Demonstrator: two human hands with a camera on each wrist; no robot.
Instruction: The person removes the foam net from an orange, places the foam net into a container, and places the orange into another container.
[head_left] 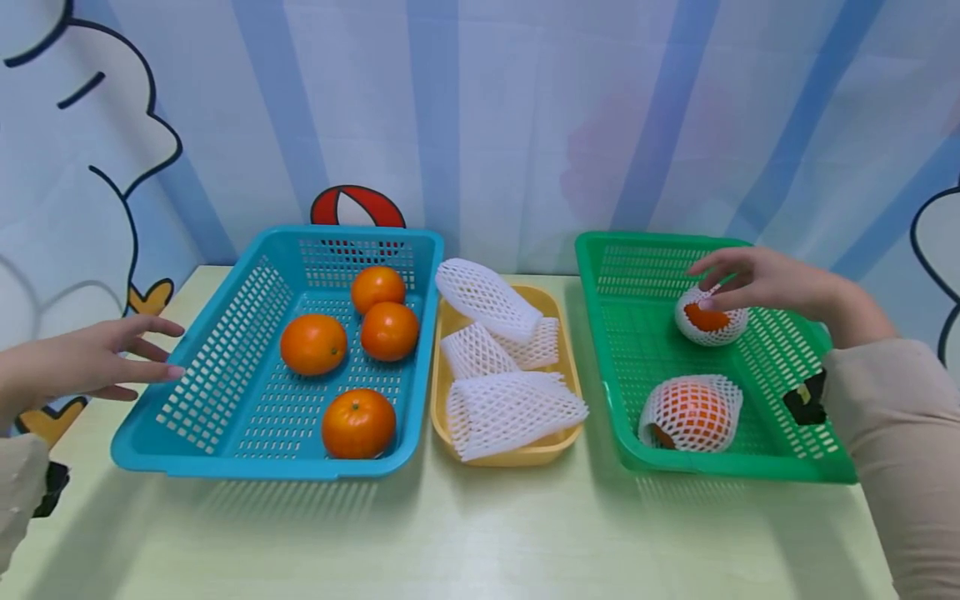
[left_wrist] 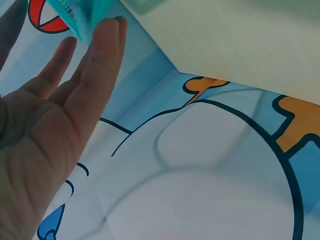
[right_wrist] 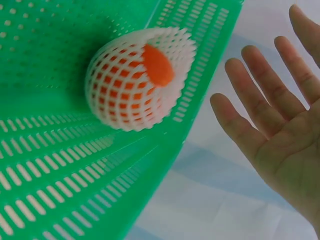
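Observation:
My right hand (head_left: pixel 772 283), its fingers extended, hovers over the back of the green basket (head_left: pixel 626 417). Under it lies an orange (right_wrist: pixel 159 66) in a white foam net sleeve (right_wrist: pixel 117 95); the right wrist view shows a gap between fingers and fruit. A second netted orange (head_left: pixel 693 408) lies near the basket's front. My left hand (head_left: pixel 97 360) holds nothing, its fingers loosely spread beside the left rim of the blue basket (head_left: pixel 262 469). Inside that basket are several bare oranges, among them one at the front (head_left: pixel 358 423) and one at the left (head_left: pixel 313 344).
Between the baskets, a yellow tray (head_left: pixel 551 454) holds several white foam net sleeves (head_left: pixel 517 408), one propped against the blue basket's rim. All three containers stand on a pale table (head_left: pixel 480 533). A striped, cartoon-printed curtain (head_left: pixel 495 125) hangs right behind them.

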